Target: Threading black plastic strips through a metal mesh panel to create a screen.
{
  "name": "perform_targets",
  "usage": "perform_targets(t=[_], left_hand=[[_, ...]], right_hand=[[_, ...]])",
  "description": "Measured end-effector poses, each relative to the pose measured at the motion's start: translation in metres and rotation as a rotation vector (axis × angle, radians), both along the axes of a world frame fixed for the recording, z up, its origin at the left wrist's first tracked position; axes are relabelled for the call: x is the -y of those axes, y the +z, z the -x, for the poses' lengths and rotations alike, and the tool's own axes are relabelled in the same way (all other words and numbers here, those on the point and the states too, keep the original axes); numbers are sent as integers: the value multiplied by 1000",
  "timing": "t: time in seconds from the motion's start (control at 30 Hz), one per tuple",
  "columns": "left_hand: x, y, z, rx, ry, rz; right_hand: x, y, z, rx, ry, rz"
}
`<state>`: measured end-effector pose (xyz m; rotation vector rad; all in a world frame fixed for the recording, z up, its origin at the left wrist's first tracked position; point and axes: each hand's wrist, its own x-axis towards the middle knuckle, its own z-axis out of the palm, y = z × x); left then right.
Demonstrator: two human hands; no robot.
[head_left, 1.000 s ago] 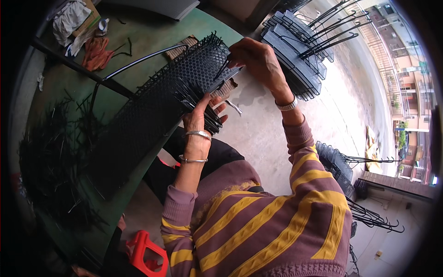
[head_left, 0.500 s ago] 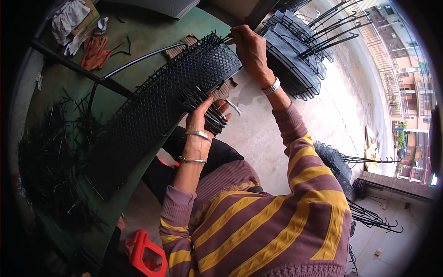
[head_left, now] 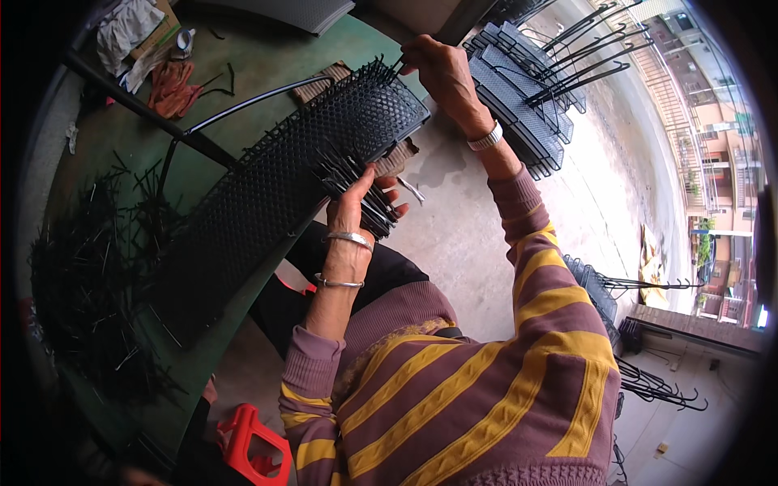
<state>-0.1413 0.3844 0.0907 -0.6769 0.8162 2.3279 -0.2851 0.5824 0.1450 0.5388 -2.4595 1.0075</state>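
Observation:
A long black mesh panel point(head_left: 251, 186) lies slantwise on the green table, with short black ends sticking up along its far edge. My left hand point(head_left: 350, 212) is closed round a bundle of thin black strips point(head_left: 374, 212) at the panel's near edge. My right hand point(head_left: 442, 77) is raised at the panel's far right corner, fingers pinched on what looks like a thin black strip point(head_left: 399, 66) by the edge. The fingertips partly hide it.
A heap of black strips point(head_left: 89, 283) covers the table's left side. Behind the panel are a bent black metal rod point(head_left: 251, 102), an orange cloth point(head_left: 172, 87) and cardboard point(head_left: 312, 87). Stacked mesh racks with hooks point(head_left: 519, 89) stand right. A red stool point(head_left: 251, 445) is below.
My right hand has shifted slightly up and to the right, its wrist drawn a little away from the panel. My left hand stays almost still with its bundle.

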Motion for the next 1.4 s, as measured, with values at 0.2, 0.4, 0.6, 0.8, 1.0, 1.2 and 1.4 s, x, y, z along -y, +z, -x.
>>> perform_targets(t=[0.2, 0.4, 0.6, 0.8, 1.0, 1.2, 1.4], left_hand=[[0, 5, -1, -39, 15, 51], [0, 5, -1, -73, 46, 54], [-2, 5, -2, -85, 63, 77], [-2, 11, -2, -83, 69, 168], [-3, 9, -3, -104, 41, 259], [-4, -4, -2, -8, 10, 117], [-4, -8, -6, 80, 21, -20]], right_hand=[[-1, -20, 14, -2, 67, -26], [9, -30, 13, -152, -141, -209], [9, -48, 9, -140, -232, -450], [25, -23, -46, -42, -191, -258], [36, -5, -90, 670, 299, 270], [14, 1, -72, 236, -100, 295], [3, -18, -22, -160, -228, 194]])
